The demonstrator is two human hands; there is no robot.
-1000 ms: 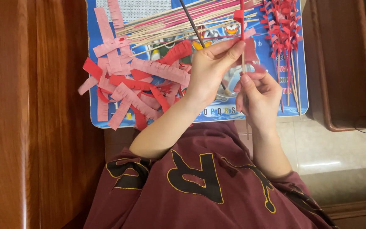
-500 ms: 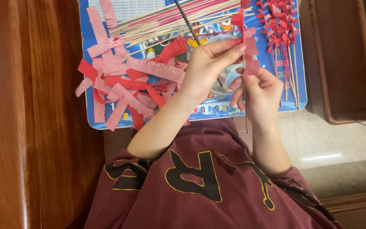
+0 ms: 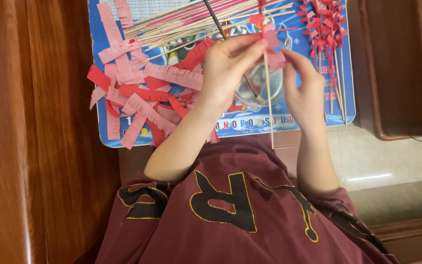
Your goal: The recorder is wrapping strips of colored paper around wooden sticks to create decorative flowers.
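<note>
Head view: in the upper middle of the frame, the left hand (image 3: 228,68) has its fingers curled and pinched on a strip of fringed paper (image 3: 269,39), pink and red, that is wound about the top of a thin wooden stick (image 3: 268,98). The right hand (image 3: 304,88), just right of it, closes finger and thumb on the same paper and stick from the other side. The stick runs straight down between both hands to the lower edge of a blue mat (image 3: 318,115). Under the hands sits a small clear bowl (image 3: 269,88) with a dark brush (image 3: 221,24) leaning in it. At upper left lies a heap of fringed strips (image 3: 137,98); along the top a bundle of bare sticks (image 3: 186,19); at upper right finished wrapped sticks (image 3: 326,29)
</note>
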